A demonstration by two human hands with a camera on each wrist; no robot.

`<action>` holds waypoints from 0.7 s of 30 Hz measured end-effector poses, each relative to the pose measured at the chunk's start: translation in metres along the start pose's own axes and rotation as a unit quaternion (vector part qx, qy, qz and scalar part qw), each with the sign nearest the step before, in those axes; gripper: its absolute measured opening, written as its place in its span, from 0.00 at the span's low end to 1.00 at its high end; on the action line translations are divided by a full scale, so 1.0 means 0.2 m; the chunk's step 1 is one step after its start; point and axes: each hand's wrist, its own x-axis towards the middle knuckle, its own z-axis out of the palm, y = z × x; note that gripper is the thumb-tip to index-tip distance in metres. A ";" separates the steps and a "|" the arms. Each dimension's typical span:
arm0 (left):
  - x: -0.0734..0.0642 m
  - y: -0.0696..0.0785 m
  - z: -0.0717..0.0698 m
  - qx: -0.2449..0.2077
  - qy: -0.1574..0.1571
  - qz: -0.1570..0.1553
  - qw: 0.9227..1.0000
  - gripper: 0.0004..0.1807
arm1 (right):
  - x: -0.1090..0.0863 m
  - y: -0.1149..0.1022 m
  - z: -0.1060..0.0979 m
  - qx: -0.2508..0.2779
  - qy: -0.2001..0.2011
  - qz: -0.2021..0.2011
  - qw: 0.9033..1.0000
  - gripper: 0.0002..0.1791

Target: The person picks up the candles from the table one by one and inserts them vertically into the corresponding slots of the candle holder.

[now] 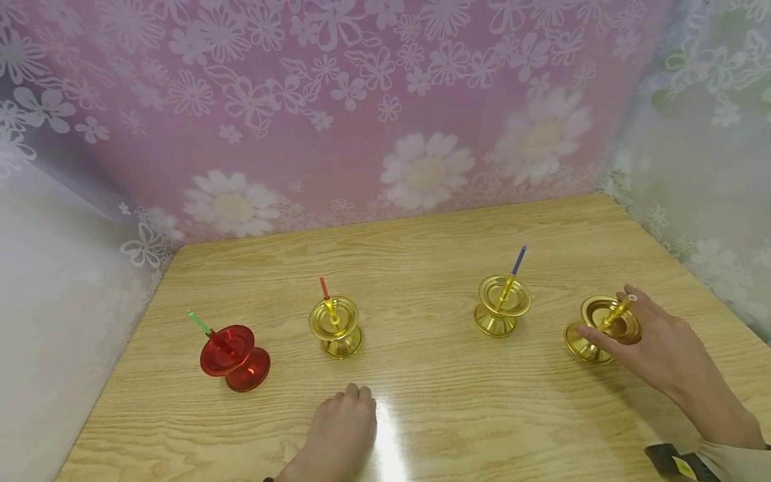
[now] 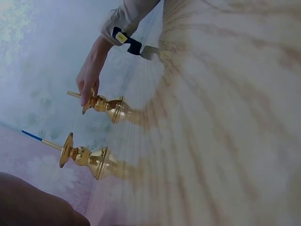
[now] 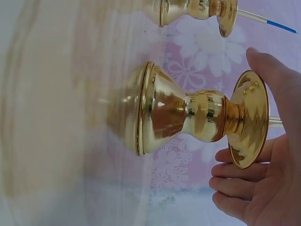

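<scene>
My right hand (image 1: 659, 345) spreads thumb and fingers around the dish of the far-right gold candle holder (image 3: 207, 115). That holder stands upright on the table, with no coloured candle in its stem. Whether the fingers press on the rim I cannot tell. My left hand (image 1: 343, 428) rests on the table near the front, fingers loosely curled, nothing seen in it. To the right of centre stands a gold candle holder (image 1: 495, 323) with a blue candle (image 1: 519, 259). Left of centre, another gold candle holder (image 1: 342, 343) bears a red candle (image 1: 324, 288).
A shiny red candle holder (image 1: 248, 370) with a green candle (image 1: 199, 321) stands at the left. The wood-grain table (image 1: 434, 388) meets a pink flowered backdrop (image 1: 337, 154) at the back. Pale flowered cloth (image 1: 711, 167) closes off the right side.
</scene>
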 end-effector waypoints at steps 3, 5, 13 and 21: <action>0.00 0.02 -0.01 0.038 0.008 0.026 0.999 0.14 | 0.00 0.00 0.00 -0.001 0.000 -0.003 1.000 0.53; 0.01 0.03 -0.01 0.055 0.011 0.042 0.998 0.15 | 0.00 0.00 0.00 0.000 -0.001 -0.005 1.000 0.53; 0.03 0.06 -0.04 0.100 -0.019 0.100 0.990 0.15 | 0.00 -0.01 0.00 0.003 -0.005 -0.005 1.000 0.53; 0.07 0.09 -0.06 -0.003 0.022 0.088 0.996 0.11 | 0.00 -0.01 0.00 -0.007 0.014 -0.014 1.000 0.53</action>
